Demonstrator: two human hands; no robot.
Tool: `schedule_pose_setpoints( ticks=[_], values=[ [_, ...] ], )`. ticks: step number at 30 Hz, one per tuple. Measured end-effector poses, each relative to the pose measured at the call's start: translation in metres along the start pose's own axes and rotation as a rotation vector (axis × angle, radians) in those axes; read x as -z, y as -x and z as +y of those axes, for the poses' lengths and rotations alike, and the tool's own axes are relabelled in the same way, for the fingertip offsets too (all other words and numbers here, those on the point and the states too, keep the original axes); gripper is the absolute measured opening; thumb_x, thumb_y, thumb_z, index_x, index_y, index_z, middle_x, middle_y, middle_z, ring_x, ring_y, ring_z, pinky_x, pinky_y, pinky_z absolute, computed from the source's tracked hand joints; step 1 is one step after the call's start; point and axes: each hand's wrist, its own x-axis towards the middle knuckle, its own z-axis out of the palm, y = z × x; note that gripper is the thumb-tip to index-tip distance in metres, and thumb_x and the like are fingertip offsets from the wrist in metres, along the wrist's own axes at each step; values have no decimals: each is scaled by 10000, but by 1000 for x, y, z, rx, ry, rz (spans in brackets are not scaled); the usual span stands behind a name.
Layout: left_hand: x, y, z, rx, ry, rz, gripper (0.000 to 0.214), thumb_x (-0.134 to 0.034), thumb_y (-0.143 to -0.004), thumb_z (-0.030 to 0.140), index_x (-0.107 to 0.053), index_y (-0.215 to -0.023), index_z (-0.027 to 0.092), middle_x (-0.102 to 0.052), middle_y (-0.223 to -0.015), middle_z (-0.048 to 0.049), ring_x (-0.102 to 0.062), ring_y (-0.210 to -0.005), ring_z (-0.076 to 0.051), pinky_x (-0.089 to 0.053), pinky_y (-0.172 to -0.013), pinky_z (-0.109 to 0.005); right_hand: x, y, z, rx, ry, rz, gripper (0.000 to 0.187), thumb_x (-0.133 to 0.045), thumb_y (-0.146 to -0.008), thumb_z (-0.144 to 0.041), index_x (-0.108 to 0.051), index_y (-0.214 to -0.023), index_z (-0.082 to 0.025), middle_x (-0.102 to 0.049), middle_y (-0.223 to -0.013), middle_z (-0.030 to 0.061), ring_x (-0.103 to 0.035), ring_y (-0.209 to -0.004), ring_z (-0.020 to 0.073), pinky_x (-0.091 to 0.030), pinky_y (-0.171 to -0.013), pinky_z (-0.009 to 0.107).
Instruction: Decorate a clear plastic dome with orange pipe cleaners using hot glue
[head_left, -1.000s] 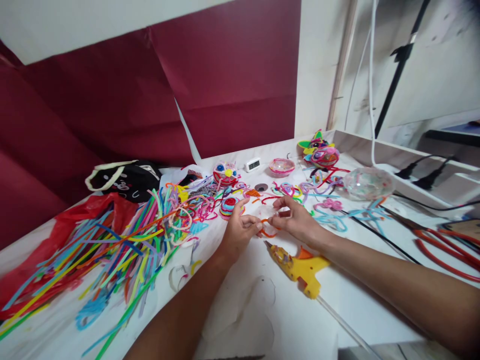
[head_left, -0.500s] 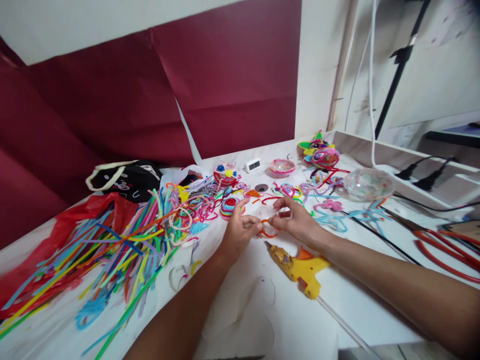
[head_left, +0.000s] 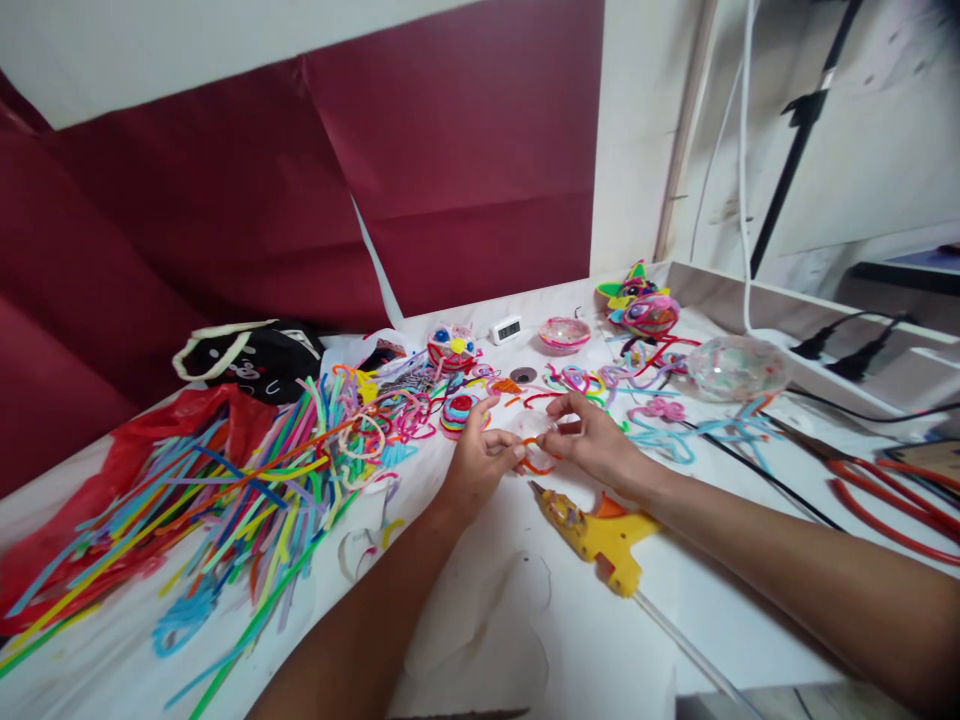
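- Here's the left hand, thumb and fingers drawn to a narrow pinch on one side of an orange strip.
- And the right hand answers from three o'clock of it, thumb and finger closed narrowly on the same strip; the fingertips cover its ends.
- So the strip sits between the two hands, curved and low over the white table; whether it touches the surface, one cannot tell.
- Just beyond, at twelve o'clock, a pale see-through piece, its outline blurred, partly behind the right fingers.
- Down at five o'clock, the yellow glue gun: the right forearm hides part of it, and its clear stick runs off the bottom edge.
- Out at three, red-handled scissors, cut off by the frame.
- Over at nine, a tangled heap of coloured strips, too crowded to count.
- Twelve o'clock, farther back: a small white timer, digits unreadable.
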Motion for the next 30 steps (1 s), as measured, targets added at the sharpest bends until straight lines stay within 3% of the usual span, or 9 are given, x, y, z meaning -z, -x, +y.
schedule_pose_setpoints(
  ticks=[24,30],
  values=[
    [1,0,-1,-2,0,-12,814,-731,-680,250,-248,-1331,171,-609,-712,21,-599,-563,-117,-486,-582,-253,3,0,-1,-53,-40,-28,357,-663,-624,-317,-474,-920,-251,-592,-987,-2,-606,-738,167,-481,-563,273],
    [1,0,-1,-8,5,-15,824,-742,-669,254,-252,-1325,168,-612,-699,22,-594,-555,-117,-484,-577,-256,6,0,-5,-87,-82,-59,361,-659,-625,-296,-480,-936,-253,-600,-911,-11,-604,-690,160,-479,-552,273]
  ],
)
